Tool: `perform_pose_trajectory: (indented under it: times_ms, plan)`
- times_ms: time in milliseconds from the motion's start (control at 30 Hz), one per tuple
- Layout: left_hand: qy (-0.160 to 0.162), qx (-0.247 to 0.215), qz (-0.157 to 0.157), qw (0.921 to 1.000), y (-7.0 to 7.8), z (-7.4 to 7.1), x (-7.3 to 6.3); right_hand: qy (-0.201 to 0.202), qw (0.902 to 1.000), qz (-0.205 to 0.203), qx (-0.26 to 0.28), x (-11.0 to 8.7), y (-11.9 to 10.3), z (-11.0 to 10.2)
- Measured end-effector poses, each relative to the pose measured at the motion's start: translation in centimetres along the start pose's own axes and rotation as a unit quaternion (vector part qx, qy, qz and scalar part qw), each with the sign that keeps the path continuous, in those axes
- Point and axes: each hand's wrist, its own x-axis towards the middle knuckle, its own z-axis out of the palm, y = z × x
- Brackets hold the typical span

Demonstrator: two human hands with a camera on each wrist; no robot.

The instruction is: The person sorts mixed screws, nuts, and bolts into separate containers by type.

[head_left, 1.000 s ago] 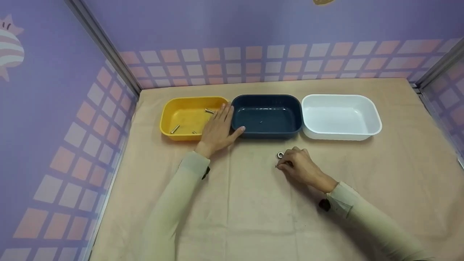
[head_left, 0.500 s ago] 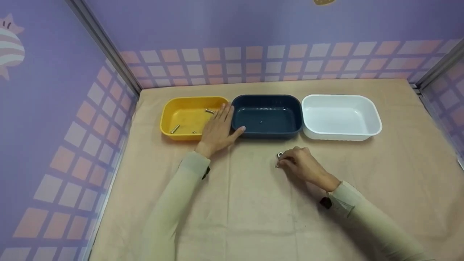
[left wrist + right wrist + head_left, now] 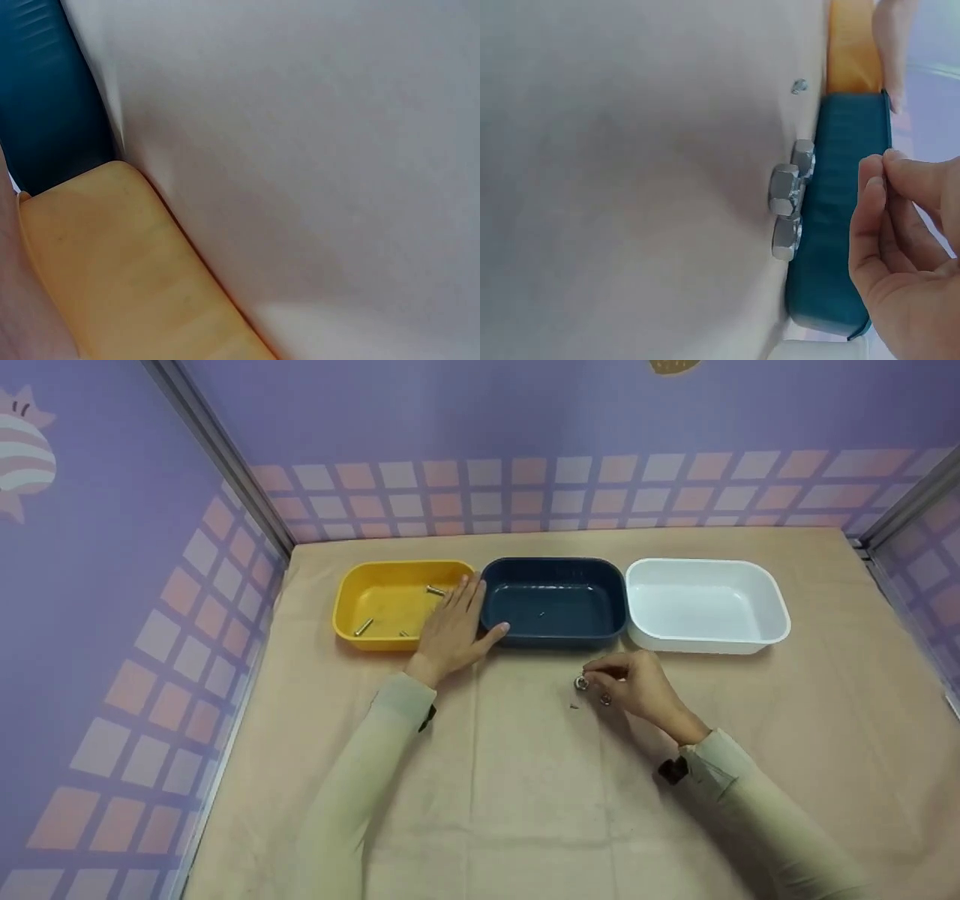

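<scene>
My left hand (image 3: 450, 634) lies with straight fingers across the adjoining rims of the yellow box (image 3: 345, 600) and the dark blue box (image 3: 555, 642). Thumb and fingertips of my right hand (image 3: 637, 686) pinch together above the cloth, in front of the blue box; a tiny piece, mostly hidden by the fingertips, is between them. Below it in the right wrist view, several hex nuts (image 3: 784, 190) sit close together on the cloth. A tiny screw-like piece (image 3: 800, 86) lies apart from them. In the left wrist view only the yellow box's outer wall (image 3: 127, 255) and the blue box's wall (image 3: 52, 97) show clearly.
Several screws (image 3: 364, 627) lie in the yellow box, and a tiny piece (image 3: 542, 614) is in the blue one. A white box (image 3: 705, 645) stands at the right end of the row. Patterned panels (image 3: 570, 412) border the cloth-covered table (image 3: 525, 810).
My right hand has risen off the cloth and moved slightly back, uncovering the nuts and a tiny piece on the cloth. My left hand stays in place.
</scene>
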Motion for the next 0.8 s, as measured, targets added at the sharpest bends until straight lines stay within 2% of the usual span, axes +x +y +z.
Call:
perform_pose_trajectory:
  times_ms: [200, 600, 800]
  plan:
    - [-0.001, -0.001, -0.001, 1.0000, 0.0, 0.0, 0.0, 0.016, 0.9990, 0.007, 0.041, 0.8, -0.1, -0.5]
    - [-0.002, -0.003, 0.000, 1.0000, 0.0, 0.1, -0.1, 0.036, 0.9987, -0.009, 0.034, 3.3, -1.3, -1.7]
    - [-0.004, 0.000, 0.002, 1.0000, 0.0, 0.1, -0.1, 0.038, 0.9984, 0.001, 0.042, 4.9, -1.4, -2.0]
